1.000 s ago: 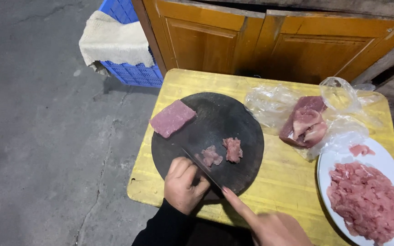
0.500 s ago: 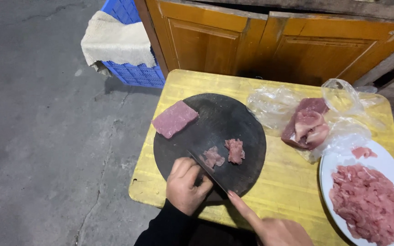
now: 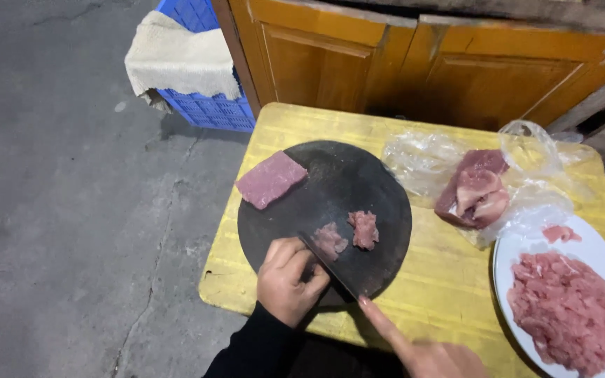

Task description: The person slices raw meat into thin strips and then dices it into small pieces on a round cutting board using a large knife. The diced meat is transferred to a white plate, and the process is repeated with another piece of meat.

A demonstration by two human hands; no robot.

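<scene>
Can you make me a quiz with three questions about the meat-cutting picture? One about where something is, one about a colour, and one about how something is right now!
1. Where is the big flat slab of meat?
A. on the white plate
B. on the far left of the round board
C. on the floor

2. What colour is the chopping board?
A. black
B. yellow
C. blue

3. How is the meat on the white plate?
A. one whole piece
B. wrapped in plastic
C. cut into many small bits

Answers:
1 B, the slab lies at the board's far left edge.
2 A, the round board is black and the table under it is yellow.
3 C, the plate holds a heap of small pink pieces.
</scene>
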